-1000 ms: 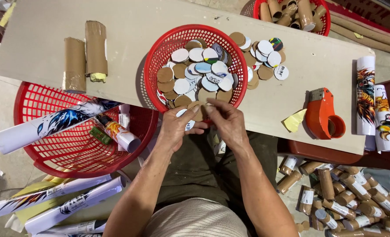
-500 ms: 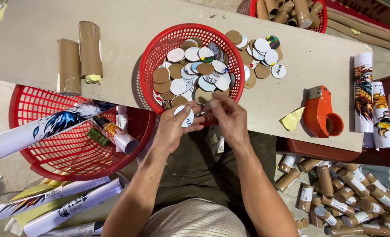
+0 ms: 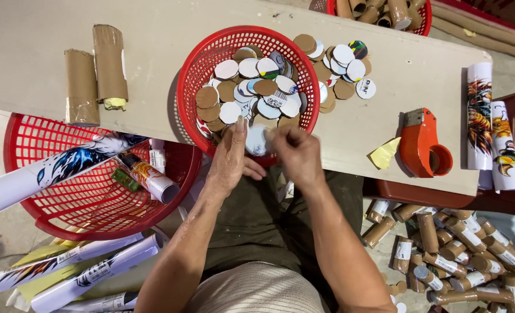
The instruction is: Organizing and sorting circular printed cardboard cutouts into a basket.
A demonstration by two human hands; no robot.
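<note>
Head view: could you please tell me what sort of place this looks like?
Probably a small craft workshop for hand-assembling paper tubes: a red basket of cardboard discs, an orange tape dispenser, and piles of wrapped cardboard tubes on the floor.

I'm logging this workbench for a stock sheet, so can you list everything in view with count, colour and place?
Small basket: one, red, on the table, holding discs.
Card discs: many, brown and white, in the small basket; more loose to its right.
Table: one, beige, across the top.
Cardboard tubes: two, brown, on the table at left.
Tape dispenser: one, orange, on the table at right.
Large basket: one, red, below the table at left, holding printed rolls.
Printed rolls: two, white, far right.
Short tubes: many, brown, on the floor at lower right.
Far basket: one, red, top edge, with tubes.
Left hand: grip on a white disc.
Right hand: grip on the same disc.
</note>
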